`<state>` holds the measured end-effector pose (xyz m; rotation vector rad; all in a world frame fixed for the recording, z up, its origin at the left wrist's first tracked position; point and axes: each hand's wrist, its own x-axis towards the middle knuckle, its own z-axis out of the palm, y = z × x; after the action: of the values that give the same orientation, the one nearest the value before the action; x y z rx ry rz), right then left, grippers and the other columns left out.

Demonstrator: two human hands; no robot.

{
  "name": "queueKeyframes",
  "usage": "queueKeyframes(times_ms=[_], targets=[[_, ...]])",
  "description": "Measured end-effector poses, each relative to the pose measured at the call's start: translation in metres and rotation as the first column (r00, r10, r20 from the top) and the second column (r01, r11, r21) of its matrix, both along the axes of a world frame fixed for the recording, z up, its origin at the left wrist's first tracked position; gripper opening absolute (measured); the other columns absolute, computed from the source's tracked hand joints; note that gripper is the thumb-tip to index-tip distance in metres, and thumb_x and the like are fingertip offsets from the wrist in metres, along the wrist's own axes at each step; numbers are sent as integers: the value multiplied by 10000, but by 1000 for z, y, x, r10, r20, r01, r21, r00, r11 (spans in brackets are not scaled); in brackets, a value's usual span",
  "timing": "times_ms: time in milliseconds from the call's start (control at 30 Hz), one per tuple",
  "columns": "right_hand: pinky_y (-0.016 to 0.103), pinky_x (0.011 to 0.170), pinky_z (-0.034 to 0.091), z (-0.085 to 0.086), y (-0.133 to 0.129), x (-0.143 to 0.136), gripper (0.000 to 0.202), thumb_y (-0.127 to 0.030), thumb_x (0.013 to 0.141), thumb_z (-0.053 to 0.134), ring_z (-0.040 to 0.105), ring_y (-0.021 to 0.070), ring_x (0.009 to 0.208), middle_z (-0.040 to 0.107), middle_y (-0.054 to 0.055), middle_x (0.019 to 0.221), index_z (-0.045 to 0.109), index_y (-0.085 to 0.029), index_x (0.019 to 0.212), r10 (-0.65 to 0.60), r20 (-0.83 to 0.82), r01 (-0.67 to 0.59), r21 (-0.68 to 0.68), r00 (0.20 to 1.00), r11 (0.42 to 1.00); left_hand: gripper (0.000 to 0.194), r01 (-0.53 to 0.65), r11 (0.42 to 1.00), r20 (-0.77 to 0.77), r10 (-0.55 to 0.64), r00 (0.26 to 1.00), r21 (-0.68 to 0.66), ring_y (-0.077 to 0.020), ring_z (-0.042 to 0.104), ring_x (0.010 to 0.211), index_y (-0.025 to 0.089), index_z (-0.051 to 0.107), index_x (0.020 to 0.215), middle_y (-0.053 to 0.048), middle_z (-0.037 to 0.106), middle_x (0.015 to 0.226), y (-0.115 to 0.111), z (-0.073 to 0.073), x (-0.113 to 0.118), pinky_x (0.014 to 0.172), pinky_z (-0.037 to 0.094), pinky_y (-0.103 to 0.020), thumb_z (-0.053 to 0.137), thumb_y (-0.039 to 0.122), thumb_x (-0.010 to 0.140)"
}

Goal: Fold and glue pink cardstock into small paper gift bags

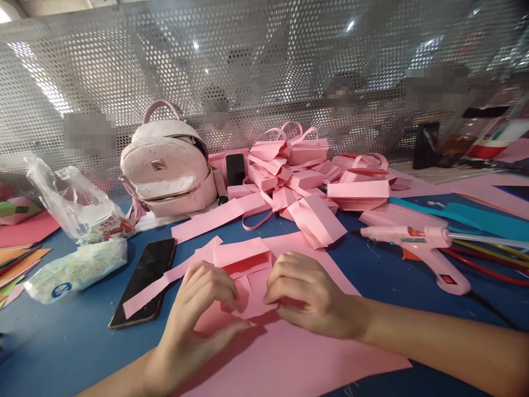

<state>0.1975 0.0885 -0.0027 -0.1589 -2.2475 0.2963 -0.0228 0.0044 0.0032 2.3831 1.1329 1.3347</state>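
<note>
A small folded pink paper bag, box-shaped with loose flaps toward me, lies on a large pink paper sheet. Curled over its left side, my left hand presses the flap with its fingertips, the thumb stretched out below. My right hand pinches the bag's right edge between thumb and fingers. Its fingertips partly hide that edge. A narrow pink paper strip runs from behind my left hand across a dark phone. Behind the hands is a heap of folded pink paper bags, several with strip handles.
A pink hot glue gun lies at the right, its cord trailing toward me. Blue paper strips and coloured wires or sticks are beyond it. A pale backpack, plastic bag and tissue pack stand left. A perforated metal panel closes the back.
</note>
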Motion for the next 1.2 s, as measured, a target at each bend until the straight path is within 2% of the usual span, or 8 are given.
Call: queueKeyframes(times_ms=[600,867,1200], targets=[[312,698,442,-2,2,2,131,-82,902,573,559,157,725,654,12,791,629,-200,882,6,5,-5,-71,1000,997,162,-6,999,17,7,1000,-33,-191,580,801,226,537,887,-5,640,836,0,-1,-3,800,403,-364,695,254,913],[319,698,442,-1,2,2,129,-91,913,568,556,158,723,649,14,782,631,-199,879,8,12,-7,-83,1000,997,195,4,1000,-31,-4,1000,-24,-172,601,803,223,532,902,9,636,849,2,-5,-7,840,412,-363,719,172,885],[309,693,429,0,2,2,122,-69,885,601,552,155,727,649,15,782,640,-184,875,21,2,-21,-106,1000,994,183,37,999,14,-37,999,20,-167,583,792,204,557,891,1,635,835,0,0,-1,817,417,-363,739,199,879]])
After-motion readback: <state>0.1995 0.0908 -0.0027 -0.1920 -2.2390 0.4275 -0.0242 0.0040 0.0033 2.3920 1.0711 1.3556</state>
